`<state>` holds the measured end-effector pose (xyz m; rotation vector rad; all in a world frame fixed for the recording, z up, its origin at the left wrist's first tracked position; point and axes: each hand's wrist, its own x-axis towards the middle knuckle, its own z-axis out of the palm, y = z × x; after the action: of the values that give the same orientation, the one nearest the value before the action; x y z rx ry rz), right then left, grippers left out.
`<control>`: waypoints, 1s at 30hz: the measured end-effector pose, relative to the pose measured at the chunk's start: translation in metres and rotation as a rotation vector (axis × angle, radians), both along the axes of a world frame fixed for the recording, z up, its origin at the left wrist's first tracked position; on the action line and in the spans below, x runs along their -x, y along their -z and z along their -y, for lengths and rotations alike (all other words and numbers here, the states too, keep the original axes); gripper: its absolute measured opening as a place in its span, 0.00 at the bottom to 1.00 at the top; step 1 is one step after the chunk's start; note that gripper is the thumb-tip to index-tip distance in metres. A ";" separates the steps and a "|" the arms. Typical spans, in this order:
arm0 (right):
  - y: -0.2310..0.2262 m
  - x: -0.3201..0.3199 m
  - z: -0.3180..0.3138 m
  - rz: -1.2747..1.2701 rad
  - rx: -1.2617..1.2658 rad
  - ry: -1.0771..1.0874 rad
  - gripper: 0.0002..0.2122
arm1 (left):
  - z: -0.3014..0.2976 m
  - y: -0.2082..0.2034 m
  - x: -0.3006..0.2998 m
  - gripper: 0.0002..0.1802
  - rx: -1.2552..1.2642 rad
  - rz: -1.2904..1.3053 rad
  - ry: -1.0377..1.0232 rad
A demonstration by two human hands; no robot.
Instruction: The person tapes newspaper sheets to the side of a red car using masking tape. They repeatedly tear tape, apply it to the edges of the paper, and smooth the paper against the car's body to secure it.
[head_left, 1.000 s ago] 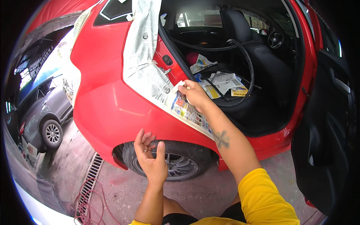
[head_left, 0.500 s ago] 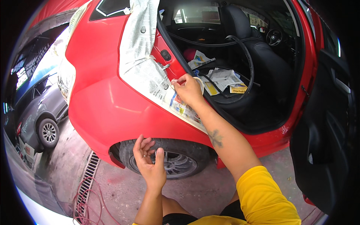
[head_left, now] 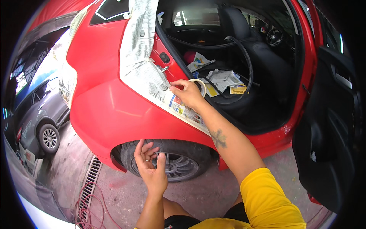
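Note:
My right hand [head_left: 187, 94] is closed on a roll of pale masking tape [head_left: 203, 88], which shows as a ring behind the fingers. Its thumb and fingertips press together at the edge of a newspaper sheet [head_left: 146, 78]. That sheet covers the door-frame side of the red rear fender [head_left: 101, 103], with a strip of tape along its lower border. Lower down, my left hand [head_left: 151, 168] is held open in front of the rear wheel [head_left: 175, 164], fingers slightly curled and thumb apart. It holds nothing and touches nothing visible.
The rear door [head_left: 328, 122] stands wide at the right. Inside the car, loose newspapers [head_left: 225, 79] and a black rubber seal strip [head_left: 247, 57] lie by the seat. A red hose [head_left: 103, 206] crosses the floor beside a drain grate [head_left: 89, 181]. A grey car [head_left: 42, 110] is parked at left.
The right hand has shifted slightly left and turned, so more of the tape roll shows. My left hand stays nearly in place, and the view has moved a little.

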<state>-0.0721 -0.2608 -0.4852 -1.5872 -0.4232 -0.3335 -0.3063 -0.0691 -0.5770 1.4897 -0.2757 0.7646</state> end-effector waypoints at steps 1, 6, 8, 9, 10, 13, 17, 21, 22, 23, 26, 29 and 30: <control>0.001 -0.001 0.006 0.018 -0.008 -0.020 0.15 | 0.005 0.000 -0.001 0.43 -0.007 0.003 0.025; 0.012 0.019 0.033 0.261 -0.019 0.142 0.11 | 0.024 -0.008 -0.007 0.37 -0.045 0.056 0.055; 0.041 0.059 0.057 0.186 -0.146 0.119 0.12 | 0.020 -0.006 -0.007 0.33 -0.090 0.079 0.034; 0.066 0.094 0.073 0.126 -0.188 0.129 0.14 | 0.019 -0.004 -0.008 0.30 -0.107 0.086 0.030; 0.090 0.130 0.092 0.068 -0.226 0.147 0.18 | 0.023 0.000 -0.008 0.22 -0.065 0.089 0.046; 0.173 0.215 0.102 -0.132 -0.149 0.324 0.33 | 0.019 0.030 -0.006 0.14 -0.296 -0.006 0.137; 0.234 0.266 0.124 -0.155 -0.261 0.048 0.57 | 0.075 0.056 -0.003 0.16 -0.619 -0.130 0.372; 0.238 0.277 0.130 -0.184 -0.308 -0.097 0.60 | 0.119 0.054 -0.012 0.25 -0.779 -0.013 0.454; 0.240 0.277 0.133 -0.145 -0.275 -0.086 0.59 | 0.127 0.049 -0.015 0.27 -0.852 0.026 0.465; 0.242 0.277 0.135 -0.107 -0.241 -0.074 0.59 | 0.133 0.046 -0.018 0.29 -0.924 0.065 0.476; 0.246 0.278 0.140 -0.092 -0.145 -0.056 0.58 | 0.147 0.051 -0.025 0.35 -1.028 0.097 0.513; 0.249 0.283 0.148 -0.080 0.140 0.057 0.57 | 0.155 0.066 -0.032 0.36 -1.053 0.053 0.561; 0.255 0.283 0.149 -0.111 0.210 0.067 0.56 | 0.156 0.071 -0.033 0.35 -1.058 0.019 0.568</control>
<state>-0.3555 -0.4101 -0.7403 -1.8183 -0.3279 -0.2565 -0.2731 -0.2249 -0.6483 2.2146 -1.1925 0.1254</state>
